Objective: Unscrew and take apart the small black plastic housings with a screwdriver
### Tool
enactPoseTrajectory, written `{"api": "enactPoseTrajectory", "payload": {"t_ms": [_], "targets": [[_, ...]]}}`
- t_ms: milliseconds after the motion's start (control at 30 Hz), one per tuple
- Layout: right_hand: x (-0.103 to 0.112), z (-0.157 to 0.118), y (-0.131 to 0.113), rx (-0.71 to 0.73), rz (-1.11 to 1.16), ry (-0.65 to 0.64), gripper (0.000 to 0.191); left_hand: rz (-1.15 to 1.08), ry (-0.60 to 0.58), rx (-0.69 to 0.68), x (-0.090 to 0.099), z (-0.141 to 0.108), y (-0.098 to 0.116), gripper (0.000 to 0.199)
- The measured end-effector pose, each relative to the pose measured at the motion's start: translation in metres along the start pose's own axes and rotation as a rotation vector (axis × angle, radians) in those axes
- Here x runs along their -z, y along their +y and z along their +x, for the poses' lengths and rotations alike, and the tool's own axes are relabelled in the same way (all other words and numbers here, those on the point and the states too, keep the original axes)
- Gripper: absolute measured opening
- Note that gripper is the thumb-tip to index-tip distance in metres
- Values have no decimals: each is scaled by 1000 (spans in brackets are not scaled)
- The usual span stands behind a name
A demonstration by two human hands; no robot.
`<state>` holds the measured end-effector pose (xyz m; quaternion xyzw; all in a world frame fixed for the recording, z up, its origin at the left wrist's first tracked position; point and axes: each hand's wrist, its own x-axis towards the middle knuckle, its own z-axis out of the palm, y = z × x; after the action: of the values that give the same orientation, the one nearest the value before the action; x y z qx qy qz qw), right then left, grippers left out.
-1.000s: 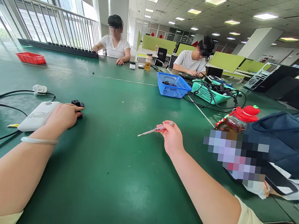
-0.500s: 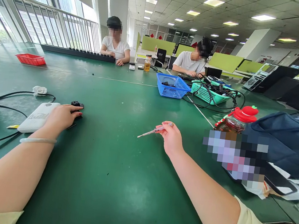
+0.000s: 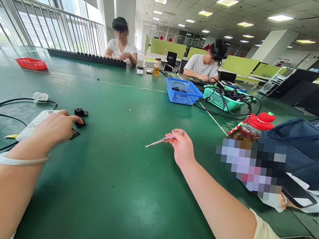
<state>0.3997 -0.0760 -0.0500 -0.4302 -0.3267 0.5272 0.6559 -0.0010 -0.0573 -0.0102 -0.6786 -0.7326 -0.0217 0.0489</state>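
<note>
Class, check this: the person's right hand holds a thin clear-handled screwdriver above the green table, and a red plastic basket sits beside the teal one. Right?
One error: the head view shows the plastic basket beside the teal basket is blue. The right hand does hold the thin clear-handled screwdriver above the green table.

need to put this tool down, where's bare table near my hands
Bare green mat lies between the left hand and the right hand holding the thin clear-handled screwdriver, reaching to the blue plastic basket. Crowded: small black parts by the left; red-capped bottle on the right.

Power bank (image 3: 33,128) left of black parts (image 3: 79,118), screwdriver (image 3: 161,139) right, baskets (image 3: 183,91) behind.
</note>
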Motion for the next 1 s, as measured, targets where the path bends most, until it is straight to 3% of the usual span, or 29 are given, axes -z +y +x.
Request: {"api": "enactPoseTrajectory", "payload": {"t_ms": [133,300,600,733,900,1000], "targets": [[-1,-1,0,-5,3,0,16,121,-143,-91,-1,2,-9,53],[-2,-3,-1,-15,-13,-8,14,104,-241,-39,4,4,-8,44],[-5,-6,-4,-36,-17,-2,12,64,-294,-34,-3,8,-13,34],[-4,-5,-3,-32,-22,-9,13,119,-246,30,-1,8,-15,40],[-2,-4,-3,-37,-20,-21,15,90,-349,53,7,-1,-6,38],[-2,-4,-3,-34,-16,-21,15,3,-279,80,4,-3,-5,24]]}}
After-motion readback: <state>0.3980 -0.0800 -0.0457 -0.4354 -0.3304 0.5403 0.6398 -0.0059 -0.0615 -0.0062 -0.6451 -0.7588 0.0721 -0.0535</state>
